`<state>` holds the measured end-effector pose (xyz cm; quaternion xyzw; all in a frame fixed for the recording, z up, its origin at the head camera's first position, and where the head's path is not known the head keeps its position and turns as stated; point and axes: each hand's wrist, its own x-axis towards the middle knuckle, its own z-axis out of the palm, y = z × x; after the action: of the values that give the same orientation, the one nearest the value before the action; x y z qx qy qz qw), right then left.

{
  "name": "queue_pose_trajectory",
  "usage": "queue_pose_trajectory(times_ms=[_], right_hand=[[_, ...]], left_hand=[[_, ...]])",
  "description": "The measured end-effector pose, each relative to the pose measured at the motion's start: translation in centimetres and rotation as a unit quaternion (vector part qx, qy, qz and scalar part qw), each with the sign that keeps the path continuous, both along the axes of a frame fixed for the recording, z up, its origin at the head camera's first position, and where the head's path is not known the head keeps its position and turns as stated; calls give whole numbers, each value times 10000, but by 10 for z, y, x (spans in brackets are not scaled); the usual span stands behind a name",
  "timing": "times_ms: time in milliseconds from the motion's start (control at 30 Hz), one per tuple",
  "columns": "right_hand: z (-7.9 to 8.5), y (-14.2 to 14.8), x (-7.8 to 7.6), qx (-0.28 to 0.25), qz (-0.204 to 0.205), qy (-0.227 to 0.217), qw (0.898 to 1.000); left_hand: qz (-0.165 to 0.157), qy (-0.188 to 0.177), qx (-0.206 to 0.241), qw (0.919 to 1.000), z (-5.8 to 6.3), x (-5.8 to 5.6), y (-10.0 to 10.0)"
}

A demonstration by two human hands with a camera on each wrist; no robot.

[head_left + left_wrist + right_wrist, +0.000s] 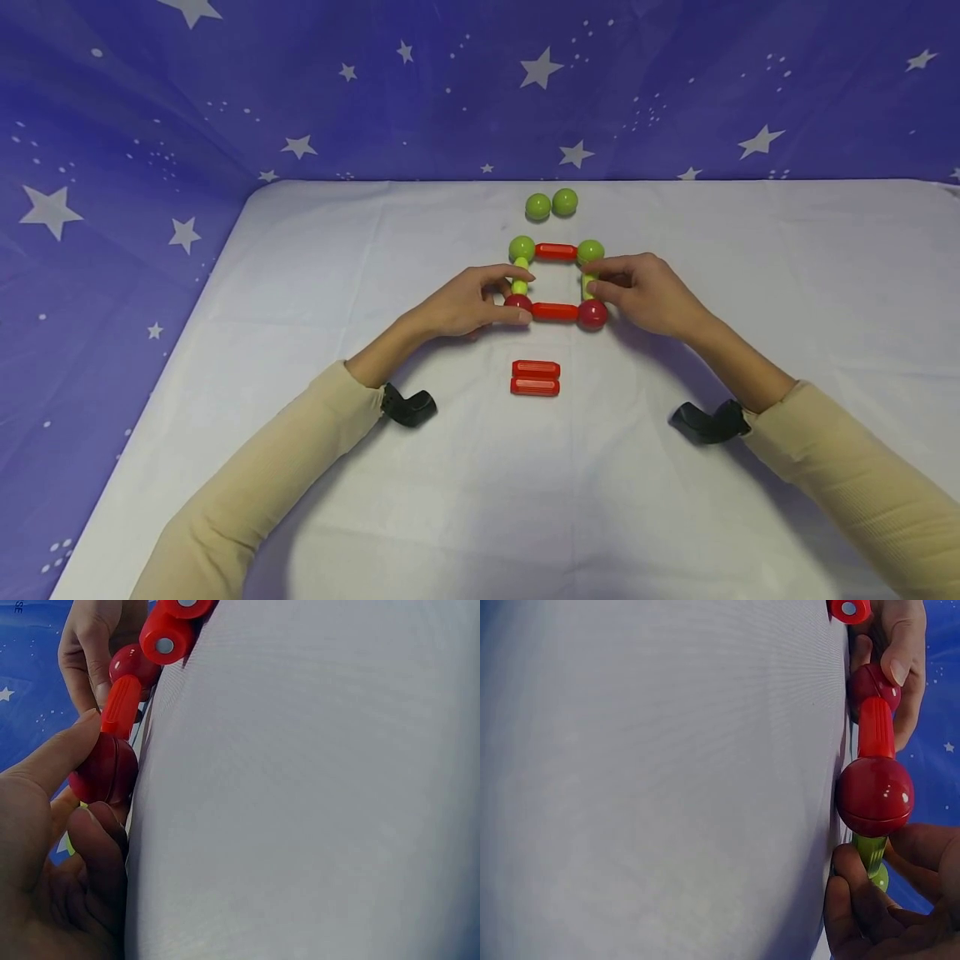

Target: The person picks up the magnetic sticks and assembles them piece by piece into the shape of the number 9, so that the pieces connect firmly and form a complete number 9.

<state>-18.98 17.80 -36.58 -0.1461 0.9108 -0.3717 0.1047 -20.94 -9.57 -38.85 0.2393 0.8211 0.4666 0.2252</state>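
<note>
A square of magnetic rods and balls lies flat on the white cloth. Its far side is a red rod (557, 252) between two green balls, and its near side a red rod (555, 312) between two dark red balls. Yellow-green rods form the left and right sides. My left hand (476, 304) holds the near-left red ball (105, 771) between thumb and fingers, its index finger reaching over the left yellow-green rod (521, 287). My right hand (652, 296) pinches the right yellow-green rod (871, 853), just behind the near-right red ball (876, 796).
Two loose green balls (538, 207) sit beyond the square, near the table's back edge. Two red rods (536, 377) lie side by side in front of it. A blue star-patterned cloth (450, 92) hangs behind the table and along its left.
</note>
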Motion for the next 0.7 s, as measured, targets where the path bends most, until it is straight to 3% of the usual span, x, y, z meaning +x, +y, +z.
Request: queue_pose_trajectory(times_ms=[700], right_hand=[[0, 0, 1, -72, -18, -79, 9999]], left_hand=[[-4, 84, -12, 10000, -2, -1, 0]])
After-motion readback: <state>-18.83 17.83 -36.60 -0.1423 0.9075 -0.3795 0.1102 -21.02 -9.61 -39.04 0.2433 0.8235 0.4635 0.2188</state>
